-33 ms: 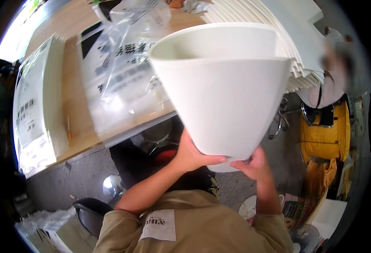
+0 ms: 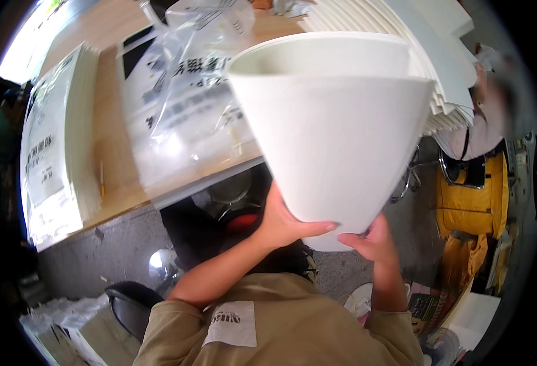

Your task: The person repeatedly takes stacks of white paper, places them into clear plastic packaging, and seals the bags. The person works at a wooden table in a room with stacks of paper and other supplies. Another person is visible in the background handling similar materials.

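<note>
A stack of white paper sheets, bent into a curved, trough-like shape, stands up in front of me with its wide end at the top. My left hand is closed round its lower left side, thumb lying across the front. On the lower right, my right hand grips the same stack, its thumb pressed near the bottom edge. The two thumb tips almost meet. The fingers behind the paper are mostly hidden. Beyond the stack lies a clear printed plastic bag on the wooden table.
A packaged paper pile lies at the table's left, with a thin orange stick beside it. Fanned white sheets cover the far right. Below are a dark chair, wrapped packs and a yellow bag. A blurred person sits at right.
The upper end of the paper stack has swung slightly to the right. Both hands keep their hold, and the whole view has shifted a little.
</note>
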The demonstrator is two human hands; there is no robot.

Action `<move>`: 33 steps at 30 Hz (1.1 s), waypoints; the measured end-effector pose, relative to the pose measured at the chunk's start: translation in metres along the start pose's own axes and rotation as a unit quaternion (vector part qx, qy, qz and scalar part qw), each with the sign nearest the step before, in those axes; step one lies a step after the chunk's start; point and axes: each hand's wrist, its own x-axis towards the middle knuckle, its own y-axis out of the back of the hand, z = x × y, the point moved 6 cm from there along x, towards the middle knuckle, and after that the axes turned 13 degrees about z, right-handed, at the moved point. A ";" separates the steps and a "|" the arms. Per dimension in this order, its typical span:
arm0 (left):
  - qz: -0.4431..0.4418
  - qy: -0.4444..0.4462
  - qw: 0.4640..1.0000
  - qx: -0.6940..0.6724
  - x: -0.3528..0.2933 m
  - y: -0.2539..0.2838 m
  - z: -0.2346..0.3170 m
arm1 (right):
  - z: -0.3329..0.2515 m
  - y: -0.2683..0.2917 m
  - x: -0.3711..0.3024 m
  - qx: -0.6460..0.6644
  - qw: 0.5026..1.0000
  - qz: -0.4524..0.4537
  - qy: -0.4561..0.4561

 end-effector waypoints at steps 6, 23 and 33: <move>0.111 0.012 0.993 -0.048 -0.005 -0.015 -0.010 | 0.003 0.012 -0.001 0.006 0.996 0.064 0.062; 0.045 -0.132 0.985 0.099 0.000 0.017 0.036 | 0.008 0.045 0.019 0.060 0.988 0.134 0.051; -0.086 -0.380 0.477 0.788 0.048 0.106 0.122 | 0.013 0.093 0.021 0.067 0.991 0.114 0.033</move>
